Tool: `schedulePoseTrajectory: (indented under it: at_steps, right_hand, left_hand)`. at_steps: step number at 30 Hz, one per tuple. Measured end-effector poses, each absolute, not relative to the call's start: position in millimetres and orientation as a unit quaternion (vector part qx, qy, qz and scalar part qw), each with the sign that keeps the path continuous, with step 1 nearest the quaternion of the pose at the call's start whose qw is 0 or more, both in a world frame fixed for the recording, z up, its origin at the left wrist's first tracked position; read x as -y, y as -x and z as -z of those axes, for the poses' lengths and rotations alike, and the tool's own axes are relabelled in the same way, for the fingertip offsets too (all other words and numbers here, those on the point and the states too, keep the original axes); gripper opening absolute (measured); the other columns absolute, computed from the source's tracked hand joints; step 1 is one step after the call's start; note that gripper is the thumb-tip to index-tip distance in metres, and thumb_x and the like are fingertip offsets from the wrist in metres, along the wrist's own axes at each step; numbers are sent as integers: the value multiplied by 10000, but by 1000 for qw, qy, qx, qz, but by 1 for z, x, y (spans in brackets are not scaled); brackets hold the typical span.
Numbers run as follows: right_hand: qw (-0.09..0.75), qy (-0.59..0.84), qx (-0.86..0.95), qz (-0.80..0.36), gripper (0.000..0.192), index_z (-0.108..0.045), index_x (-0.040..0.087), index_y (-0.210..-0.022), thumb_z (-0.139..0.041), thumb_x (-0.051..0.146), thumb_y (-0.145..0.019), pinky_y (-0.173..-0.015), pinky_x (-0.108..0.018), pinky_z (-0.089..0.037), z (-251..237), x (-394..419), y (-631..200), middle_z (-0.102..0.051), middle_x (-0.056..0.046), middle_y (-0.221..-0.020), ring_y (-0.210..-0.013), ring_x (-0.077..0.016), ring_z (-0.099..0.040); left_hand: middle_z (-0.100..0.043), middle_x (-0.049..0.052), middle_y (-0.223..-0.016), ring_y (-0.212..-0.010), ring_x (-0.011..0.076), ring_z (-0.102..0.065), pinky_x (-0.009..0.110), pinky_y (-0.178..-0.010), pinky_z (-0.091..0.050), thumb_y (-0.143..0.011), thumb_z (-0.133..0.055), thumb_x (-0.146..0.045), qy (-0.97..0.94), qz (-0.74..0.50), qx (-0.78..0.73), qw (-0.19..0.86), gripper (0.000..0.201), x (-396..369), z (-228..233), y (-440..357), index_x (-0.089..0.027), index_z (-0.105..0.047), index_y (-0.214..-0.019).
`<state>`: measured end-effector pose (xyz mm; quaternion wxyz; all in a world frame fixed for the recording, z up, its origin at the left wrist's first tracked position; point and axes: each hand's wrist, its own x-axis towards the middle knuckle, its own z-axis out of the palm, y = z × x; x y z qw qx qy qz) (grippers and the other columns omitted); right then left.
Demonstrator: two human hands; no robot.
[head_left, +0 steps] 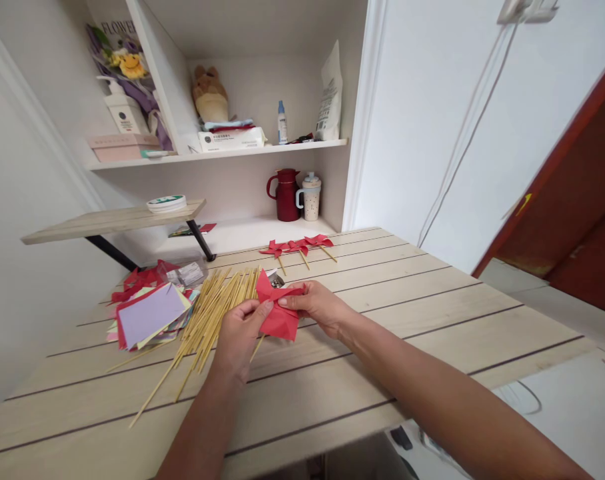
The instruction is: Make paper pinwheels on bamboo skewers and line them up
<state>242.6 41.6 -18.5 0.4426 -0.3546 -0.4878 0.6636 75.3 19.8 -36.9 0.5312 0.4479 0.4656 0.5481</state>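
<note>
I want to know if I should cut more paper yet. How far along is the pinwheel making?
Done: three red pinwheels on sticks lie at the far side of the table. In hand: the left hand and right hand hold a red folded paper, apparently with a stick under it. Left: a big pile of bamboo sticks and a stack of coloured paper squares remain, so most is still ahead.

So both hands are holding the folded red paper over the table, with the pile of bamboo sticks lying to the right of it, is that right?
Not quite. The head view shows the left hand and right hand both holding the folded red paper over the table, but the pile of bamboo sticks lies to the left of it, not the right.
</note>
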Motion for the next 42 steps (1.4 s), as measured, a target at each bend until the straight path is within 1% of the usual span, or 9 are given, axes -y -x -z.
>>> schedulePoseTrajectory:
  at_steps: [5, 7, 12, 18, 25, 29, 33, 37, 42]
  right_hand:
    - [409, 316, 502, -694, 383, -702, 147, -748, -849, 479, -623, -675, -281, -485, 19, -41, -244, -703, -14, -696, -627, -128, -621]
    - [406, 316, 501, -696, 383, -690, 153, -737, -871, 460, -597, -666, -274, -488, 21, -42, -244, -687, 0, -681, -618, -121, -611]
    - [430, 347, 471, -688, 382, -671, 144, -681, -904, 419, -555, -641, -259, -469, 25, -44, -243, -677, 5, -658, -596, -106, -588]
    - [434, 338, 424, -719, 384, -661, 154, -685, -924, 386, -529, -651, -262, -476, 24, -44, -245, -695, 12, -681, -612, -109, -610]
    - [443, 345, 415, -716, 380, -644, 171, -697, -928, 351, -522, -617, -264, -483, 27, -45, -243, -683, 23, -686, -610, -114, -608]
    - [438, 350, 423, -712, 364, -661, 170, -735, -925, 318, -532, -601, -265, -496, 27, -46, -243, -684, 18, -700, -611, -116, -615]
    - [431, 358, 437, -704, 354, -665, 155, -715, -919, 326, -537, -630, -297, -519, 26, -45, -242, -690, -2, -688, -612, -132, -624]
    - [429, 367, 449, -693, 353, -674, 135, -696, -912, 341, -536, -631, -282, -499, 26, -43, -241, -703, -25, -677, -622, -137, -626]
    - [436, 370, 459, -680, 379, -701, 130, -751, -906, 364, -534, -657, -279, -488, 27, -42, -238, -721, -35, -727, -655, -144, -640]
  left_hand:
    - [-736, 58, -749, -672, 161, -664, 281, -698, -525, -608, -856, -378, -381, -605, -446, 539, 327, -20, 33, -74, -141, -708, -778]
    - [-740, 59, -756, -687, 156, -667, 275, -717, -527, -596, -865, -365, -372, -611, -432, 549, 333, -19, 31, -75, -137, -711, -784]
    - [-752, 68, -799, -711, 144, -672, 255, -722, -524, -618, -862, -388, -393, -571, -415, 589, 358, -16, 29, -77, -131, -731, -831]
    - [-764, 100, -856, -756, 182, -692, 296, -739, -536, -655, -833, -440, -398, -561, -413, 597, 406, -15, 30, -77, -122, -749, -893]
    - [-761, 87, -807, -707, 174, -690, 283, -695, -531, -619, -858, -399, -379, -583, -439, 569, 401, -18, 34, -76, -121, -743, -884]
    - [-752, 79, -773, -691, 178, -693, 306, -719, -542, -597, -869, -390, -367, -596, -445, 558, 389, -20, 37, -74, -125, -732, -845]
    - [-751, 71, -769, -687, 172, -690, 306, -723, -546, -565, -883, -373, -359, -602, -460, 545, 382, -20, 37, -74, -131, -729, -818]
    - [-755, 70, -791, -676, 166, -680, 294, -688, -539, -552, -883, -384, -377, -593, -474, 530, 382, -18, 37, -75, -139, -727, -800]
    - [-750, 71, -785, -674, 163, -667, 285, -671, -527, -571, -867, -403, -395, -592, -492, 502, 377, -16, 35, -77, -135, -721, -793]
